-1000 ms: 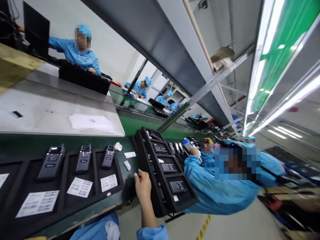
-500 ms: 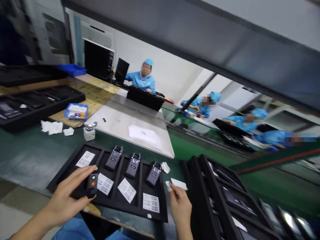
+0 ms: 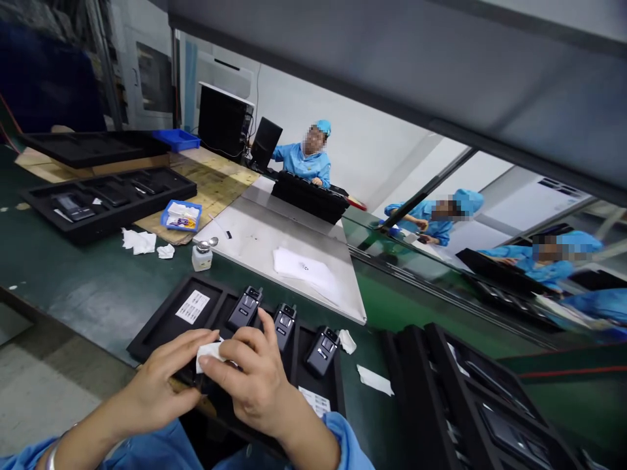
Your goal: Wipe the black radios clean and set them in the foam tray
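My left hand is closed around a dark two-way radio, which is mostly hidden between my hands. With my right hand I press a crumpled white tissue against its end. Both hands are over the near left part of a black foam tray. Three similar radios lie in the tray: one just beyond my right fingers, another partly behind my hand, and a third at the right. A printed label sheet rests in the left compartment; another label sheet shows near my right wrist.
Stacked foam trays stand at the right, another loaded tray at the far left. A small bottle, a blue box, loose tissue and a strip of tissue lie around. Several co-workers sit beyond the white board.
My right hand has moved left from beside the tray with a tissue and now meets the radio in my left hand. The strip of tissue stays on the table. The view has shifted.
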Demonstrator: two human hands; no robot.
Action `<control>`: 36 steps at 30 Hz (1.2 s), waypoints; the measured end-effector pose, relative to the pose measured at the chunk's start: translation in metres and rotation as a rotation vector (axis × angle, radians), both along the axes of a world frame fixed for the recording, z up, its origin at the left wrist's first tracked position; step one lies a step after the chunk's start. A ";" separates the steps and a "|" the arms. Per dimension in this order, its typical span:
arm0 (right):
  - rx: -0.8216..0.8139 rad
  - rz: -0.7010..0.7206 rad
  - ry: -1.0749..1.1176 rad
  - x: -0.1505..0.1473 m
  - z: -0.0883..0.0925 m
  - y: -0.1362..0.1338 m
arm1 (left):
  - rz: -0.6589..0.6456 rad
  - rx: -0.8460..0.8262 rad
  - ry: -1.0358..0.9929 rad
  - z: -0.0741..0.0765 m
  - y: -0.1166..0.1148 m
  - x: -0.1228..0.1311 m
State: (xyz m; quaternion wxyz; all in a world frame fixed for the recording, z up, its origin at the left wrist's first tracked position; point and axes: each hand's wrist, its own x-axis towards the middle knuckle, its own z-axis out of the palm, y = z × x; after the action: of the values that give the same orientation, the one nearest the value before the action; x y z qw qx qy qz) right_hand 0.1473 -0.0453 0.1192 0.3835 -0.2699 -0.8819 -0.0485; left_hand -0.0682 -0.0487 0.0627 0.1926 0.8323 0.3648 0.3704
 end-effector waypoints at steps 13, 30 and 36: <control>-0.024 -0.429 0.095 -0.029 -0.014 -0.029 | 0.059 -0.009 -0.131 -0.012 -0.002 0.004; -0.066 -0.350 0.053 -0.010 0.014 -0.021 | 0.095 0.000 -0.187 -0.005 -0.004 -0.007; -0.046 -0.238 0.022 -0.022 0.015 -0.016 | 0.085 -0.004 -0.165 -0.002 -0.004 -0.007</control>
State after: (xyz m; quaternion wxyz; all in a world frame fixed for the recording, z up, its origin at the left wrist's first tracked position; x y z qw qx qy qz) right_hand 0.1250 -0.0613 0.1344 0.3783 -0.3821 -0.8402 -0.0703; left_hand -0.0753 -0.0523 0.0607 0.2076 0.7823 0.3834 0.4449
